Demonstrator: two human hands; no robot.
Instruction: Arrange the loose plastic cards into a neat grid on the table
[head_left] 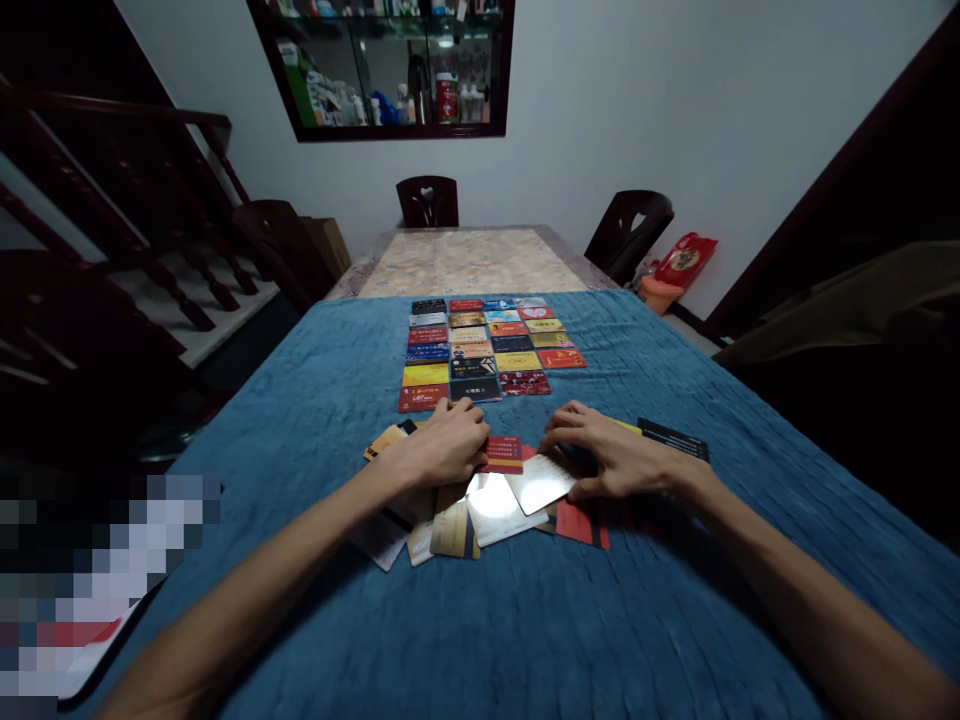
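Observation:
A loose pile of plastic cards lies face-down and overlapping on the blue cloth [480, 640]. My left hand [450, 445] is over the pile's left side, fingers curled together against the left end of a red card [504, 455]. On the right, my right hand [611, 455] has its bent fingers and thumb at opposite edges of a white card [546, 482]. Below lie a glossy pale card [499, 510], a gold card [454, 530] and another red card [583, 524]. A black card [675, 440] shows beyond my right wrist. Both palms hide parts of the pile.
Beyond the pile, several cards lie face-up in columns, among them a black card [475, 390] and a yellow card [426, 375]. A blurred-out device [112, 600] is at the left edge. Chairs [427, 202] stand around the far tabletop [472, 260].

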